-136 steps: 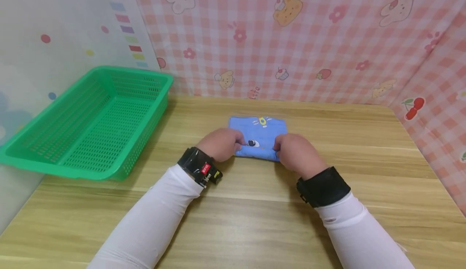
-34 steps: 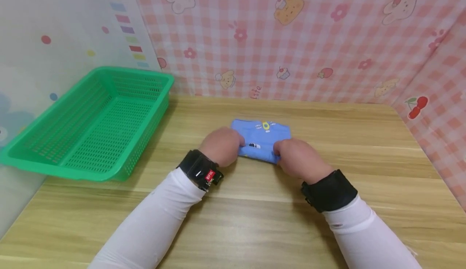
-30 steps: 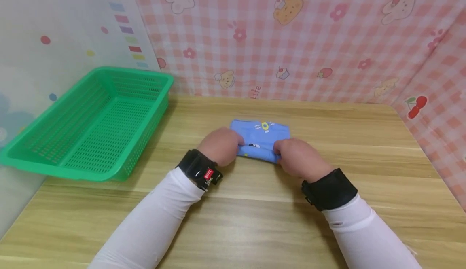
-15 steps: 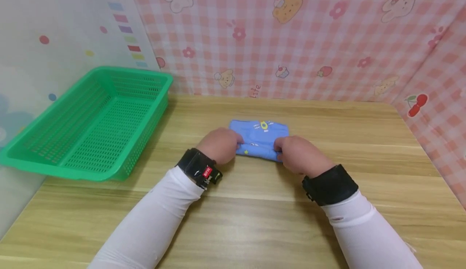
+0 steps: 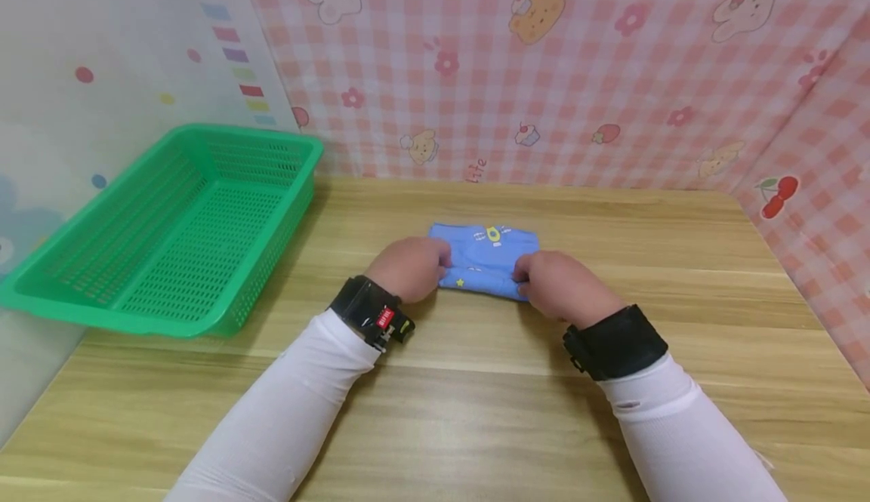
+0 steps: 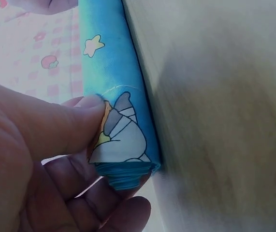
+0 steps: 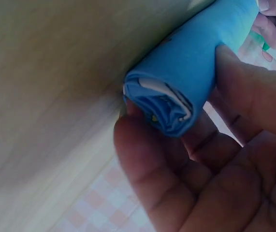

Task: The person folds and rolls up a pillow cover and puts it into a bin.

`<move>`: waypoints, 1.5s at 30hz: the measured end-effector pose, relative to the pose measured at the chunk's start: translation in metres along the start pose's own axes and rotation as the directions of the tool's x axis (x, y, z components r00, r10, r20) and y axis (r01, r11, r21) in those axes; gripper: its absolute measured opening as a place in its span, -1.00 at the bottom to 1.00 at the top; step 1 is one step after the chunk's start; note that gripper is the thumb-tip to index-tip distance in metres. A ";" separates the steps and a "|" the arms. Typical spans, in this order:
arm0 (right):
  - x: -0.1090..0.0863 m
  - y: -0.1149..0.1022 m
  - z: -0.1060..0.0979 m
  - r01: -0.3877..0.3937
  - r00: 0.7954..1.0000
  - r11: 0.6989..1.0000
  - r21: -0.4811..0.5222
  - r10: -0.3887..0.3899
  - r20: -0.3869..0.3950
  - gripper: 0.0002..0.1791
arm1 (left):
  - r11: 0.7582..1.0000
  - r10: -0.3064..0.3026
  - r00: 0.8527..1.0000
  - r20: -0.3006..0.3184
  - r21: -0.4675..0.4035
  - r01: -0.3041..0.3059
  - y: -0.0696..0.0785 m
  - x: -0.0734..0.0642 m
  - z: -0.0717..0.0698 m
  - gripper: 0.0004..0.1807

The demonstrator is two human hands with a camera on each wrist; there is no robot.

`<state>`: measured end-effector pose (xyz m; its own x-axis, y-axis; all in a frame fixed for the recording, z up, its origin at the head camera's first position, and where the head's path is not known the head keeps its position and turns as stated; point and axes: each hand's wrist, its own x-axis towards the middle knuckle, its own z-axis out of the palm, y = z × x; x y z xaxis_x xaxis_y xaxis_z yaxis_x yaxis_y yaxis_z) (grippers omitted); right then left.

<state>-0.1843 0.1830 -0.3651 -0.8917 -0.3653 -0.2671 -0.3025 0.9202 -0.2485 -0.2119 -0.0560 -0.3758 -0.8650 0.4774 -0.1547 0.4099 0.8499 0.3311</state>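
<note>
A blue printed cloth lies on the table, its near edge wound into a roll with a yellow star on it. My left hand grips the left end of that roll. In the left wrist view the thumb presses on the cloth from above, with the fingers curled beneath the end. My right hand holds the other end. Spiral layers show in the end of the roll in the right wrist view, between the right thumb and curled fingers.
A green plastic basket with slotted walls stands at the left against the wall. The wooden table reaches back to a pink checked wall covering. Black straps sit on both wrists.
The near edge of the cloth has been rolled farther away from me; the printed eye is now nearly covered and a yellow star shows on the roll. Both hands stay at its ends.
</note>
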 end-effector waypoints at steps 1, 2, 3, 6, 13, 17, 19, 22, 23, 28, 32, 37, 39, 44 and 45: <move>0.000 0.000 0.000 -0.005 1.000 1.000 -0.003 0.005 0.000 -0.79 | 1.000 0.000 1.000 0.000 0.002 0.000 0.000 0.000 0.000 -0.82; 0.000 0.000 0.000 -0.008 1.000 1.000 -0.006 0.008 0.001 -0.79 | 1.000 0.004 1.000 -0.003 0.009 -0.004 0.001 0.000 0.000 -0.80; 0.001 0.000 0.000 -0.013 1.000 1.000 -0.007 0.013 0.001 -0.78 | 1.000 0.008 1.000 -0.008 0.016 -0.007 0.001 0.000 0.000 -0.79; 0.001 -0.001 -0.001 -0.013 1.000 1.000 -0.018 0.013 -0.003 -0.78 | 0.999 0.019 0.999 -0.032 0.038 -0.018 0.003 0.000 0.000 -0.77; 0.002 -0.004 0.000 0.000 1.000 0.998 -0.057 0.000 -0.006 -0.77 | 0.997 0.017 0.995 -0.094 0.079 -0.009 0.007 -0.003 0.001 -0.77; 0.002 -0.005 0.001 -0.017 1.000 0.998 -0.060 0.015 -0.020 -0.78 | 0.993 0.016 0.996 -0.089 0.115 -0.006 0.009 -0.004 0.000 -0.81; 0.001 -0.006 0.002 -0.024 0.999 0.998 -0.060 0.022 -0.045 -0.81 | 0.991 0.023 0.996 -0.080 0.130 -0.013 0.010 -0.005 0.000 -0.86; 0.000 -0.008 0.003 -0.024 0.996 0.997 -0.070 0.018 -0.085 -0.89 | 0.986 0.047 0.996 -0.071 0.165 -0.034 0.010 -0.005 0.001 -0.88; 0.000 -0.009 0.003 -0.023 0.995 0.997 -0.073 0.016 -0.096 -0.90 | 0.984 0.052 0.996 -0.070 0.175 -0.039 0.011 -0.005 0.001 -0.87; -0.001 -0.013 0.004 -0.016 0.993 0.994 -0.104 0.004 -0.116 -0.86 | 0.982 0.055 0.996 -0.076 0.186 -0.040 0.011 -0.004 0.003 -0.89; -0.003 -0.015 0.004 -0.009 0.992 0.991 -0.131 -0.008 -0.123 -0.83 | 0.980 0.054 0.995 -0.079 0.194 -0.038 0.011 -0.003 0.004 -0.88; -0.006 -0.018 0.005 0.025 0.988 0.983 -0.180 -0.051 -0.143 -0.84 | 0.980 0.051 0.996 -0.076 0.197 -0.035 0.011 -0.003 0.004 -0.89; -0.007 -0.018 0.006 0.034 0.987 0.983 -0.183 -0.061 -0.147 -0.86 | 0.981 0.048 0.996 -0.075 0.190 -0.033 0.011 -0.003 0.003 -0.88; -0.007 -0.018 0.008 0.048 0.986 0.987 -0.153 -0.071 -0.149 -0.89 | 0.985 0.042 0.997 -0.070 0.171 -0.030 0.011 -0.004 0.001 -0.87; -0.007 -0.017 0.008 0.049 0.986 0.987 -0.151 -0.072 -0.149 -0.89 | 0.985 0.042 0.997 -0.068 0.168 -0.030 0.011 -0.004 0.001 -0.87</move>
<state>-0.1702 0.1685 -0.3661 -0.9078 -0.4055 -0.1066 -0.3934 0.9117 -0.1180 -0.2032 -0.0481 -0.3721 -0.8646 0.4965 -0.0769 0.4785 0.8605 0.1747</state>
